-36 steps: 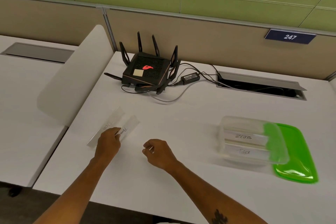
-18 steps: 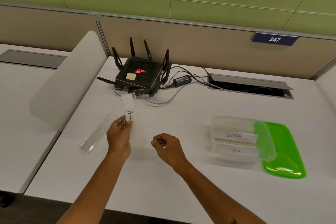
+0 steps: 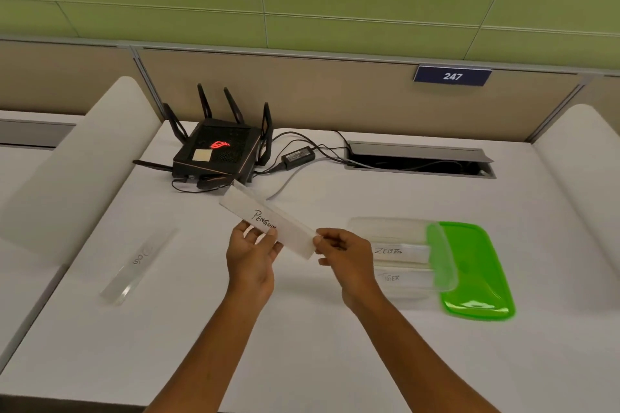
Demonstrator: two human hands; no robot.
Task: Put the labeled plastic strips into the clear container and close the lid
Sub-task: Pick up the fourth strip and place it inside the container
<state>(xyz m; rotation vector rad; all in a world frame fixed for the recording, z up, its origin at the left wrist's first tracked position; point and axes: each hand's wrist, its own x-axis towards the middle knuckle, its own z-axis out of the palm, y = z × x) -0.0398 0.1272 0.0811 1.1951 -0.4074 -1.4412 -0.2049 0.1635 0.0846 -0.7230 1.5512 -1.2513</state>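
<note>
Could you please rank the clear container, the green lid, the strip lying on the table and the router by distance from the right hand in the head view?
From the right hand:
1. Clear container, just right of it.
2. Green lid, beyond the container, farther right.
3. Router, far back left.
4. Strip lying on the table, far left.

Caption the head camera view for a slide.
Both hands hold the PENGUIN strip beside the container.

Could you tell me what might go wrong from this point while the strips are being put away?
The PENGUIN strip is held in the air only by the left hand and right hand, pinched near its edges, so it could slip. One strip lies far left on the table and might be forgotten. The green lid sits partly under the clear container, so pulling it out could jolt the container.
</note>
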